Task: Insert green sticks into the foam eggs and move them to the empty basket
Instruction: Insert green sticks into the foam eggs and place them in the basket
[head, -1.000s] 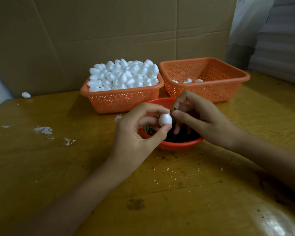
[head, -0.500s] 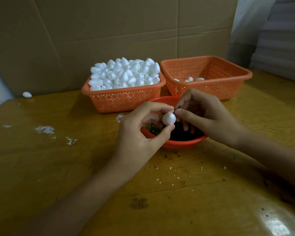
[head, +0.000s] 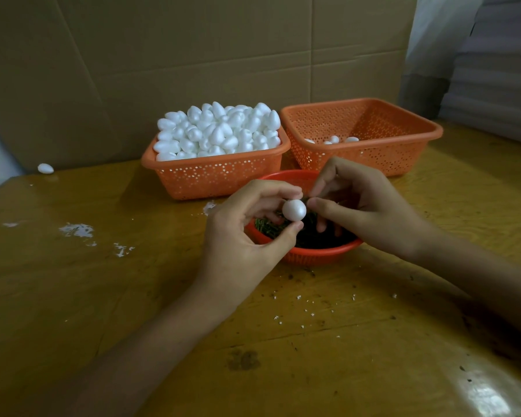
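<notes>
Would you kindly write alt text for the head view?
The left hand pinches a foam egg while the right hand pinches a green stick against it, above a red basket of sticks. Behind: orange basket heaped with eggs, second orange basket nearly empty.

Changes, itemised:
1. Foam egg (head: 294, 209): a second ago you held it side-on, its long oval outline showing with the point up. It now faces the camera end-on and reads as a round ball.
2. Your left hand (head: 244, 236): you have rolled the egg between forefinger and thumb.
3. Your right hand (head: 370, 212): its pinched thumb and forefinger have dropped from above the egg's upper right to just beside its right side.
4. Green stick (head: 306, 200): only a dark sliver shows, now against the egg.
</notes>
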